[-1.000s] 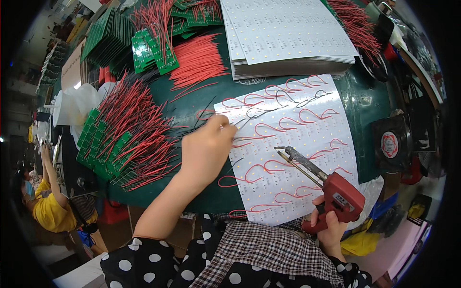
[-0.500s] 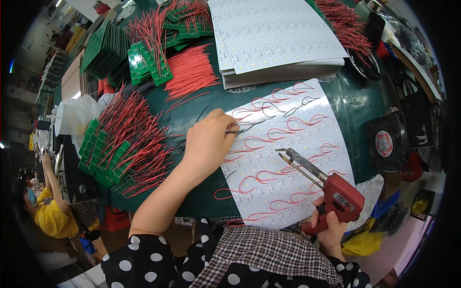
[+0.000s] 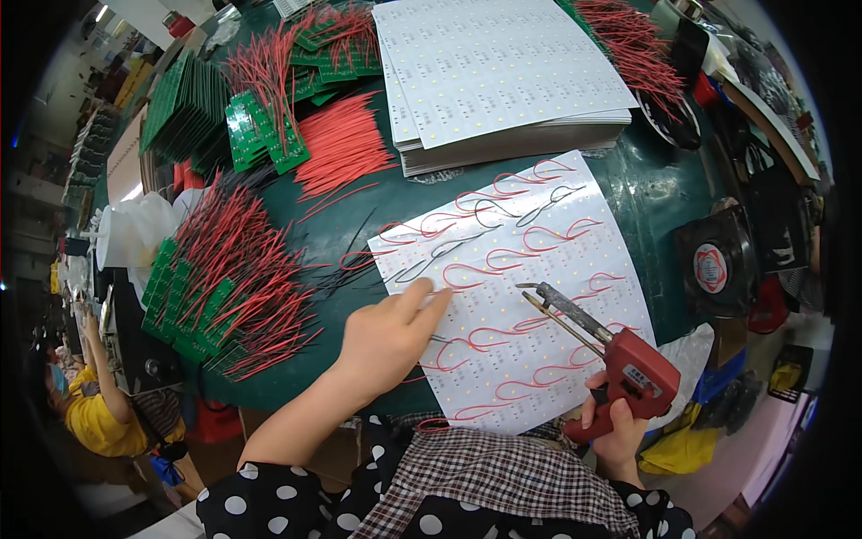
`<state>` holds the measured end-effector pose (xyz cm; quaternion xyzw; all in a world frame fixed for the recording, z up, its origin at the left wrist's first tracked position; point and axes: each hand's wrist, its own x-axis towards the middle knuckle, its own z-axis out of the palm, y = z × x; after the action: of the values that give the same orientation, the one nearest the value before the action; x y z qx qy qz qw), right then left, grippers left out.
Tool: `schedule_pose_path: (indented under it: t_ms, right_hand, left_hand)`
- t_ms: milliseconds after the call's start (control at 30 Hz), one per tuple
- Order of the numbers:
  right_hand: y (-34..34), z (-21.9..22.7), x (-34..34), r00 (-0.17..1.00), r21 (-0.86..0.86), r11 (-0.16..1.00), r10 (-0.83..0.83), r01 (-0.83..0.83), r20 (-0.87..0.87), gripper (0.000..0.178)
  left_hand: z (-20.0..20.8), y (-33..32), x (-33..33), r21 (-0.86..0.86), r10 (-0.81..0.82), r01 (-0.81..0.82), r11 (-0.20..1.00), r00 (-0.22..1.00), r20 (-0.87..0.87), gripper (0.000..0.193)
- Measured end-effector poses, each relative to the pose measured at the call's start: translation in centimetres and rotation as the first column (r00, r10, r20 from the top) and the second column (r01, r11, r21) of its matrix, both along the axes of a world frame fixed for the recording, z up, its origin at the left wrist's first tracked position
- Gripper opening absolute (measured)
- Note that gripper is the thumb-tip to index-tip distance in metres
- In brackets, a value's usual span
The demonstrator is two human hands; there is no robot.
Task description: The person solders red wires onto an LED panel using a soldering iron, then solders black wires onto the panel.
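Note:
My left hand (image 3: 386, 340) lies low over the left part of a white LED sheet (image 3: 557, 323), with its front fingers stretched out and slightly apart. No wire shows between those fingertips, and the rest of the fingers are partly hidden. Beside the palm pokes a short dark wire end (image 3: 437, 339). Looped red wires (image 3: 471, 274) and black wires (image 3: 449, 250) lie in rows across the sheet. My right hand (image 3: 618, 429) is wrapped round the grip of a red soldering gun (image 3: 639, 373). Its tip and thin metal tube hang over the sheet, pointing up and left.
Green circuit boards with red wires (image 3: 215, 287) crowd the left. Loose red wires (image 3: 341, 148) lie behind, near stacked green boards (image 3: 184, 108). A stack of white sheets (image 3: 503, 72) stands at the back. A black box (image 3: 718, 260) sits right; a person in yellow (image 3: 99, 418) works far left.
My left hand has let go of the black wires, which now lie on the sheet, and has moved nearer to me. My right hand keeps the soldering gun nearly where it was.

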<state>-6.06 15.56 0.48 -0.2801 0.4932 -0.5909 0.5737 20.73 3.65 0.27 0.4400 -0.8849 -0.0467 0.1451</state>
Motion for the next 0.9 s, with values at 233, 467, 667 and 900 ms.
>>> schedule_pose_path:
  t_ms: [233, 467, 667, 900]
  right_hand:
    - [0.5, 0.0, -0.8, 0.999, 0.000, 0.999, -0.032, 0.032, 0.005, 0.057]
    - [2.9, 2.0, -3.6, 0.958, -0.161, 0.951, -0.279, 0.265, -0.069, 0.062]
    - [3.6, 4.5, -8.4, 0.681, -0.634, 0.670, -0.671, 0.387, -0.293, 0.065]
    - [-1.1, 3.9, -15.7, 0.404, -0.541, 0.628, -0.776, 0.559, -0.484, 0.035]
  left_hand:
    - [2.7, 1.2, 1.0, 0.694, 0.617, -0.245, 0.677, 0.702, -0.354, 0.007]
    - [2.1, 2.3, -0.6, 0.662, 0.621, -0.215, 0.718, 0.627, -0.471, 0.013]
    - [2.3, 1.6, 0.6, 0.385, 0.533, -0.374, 0.844, 0.663, -0.525, 0.010]
    - [1.1, -4.4, -3.3, 0.129, 0.299, -0.274, 0.953, 0.918, -0.259, 0.018]
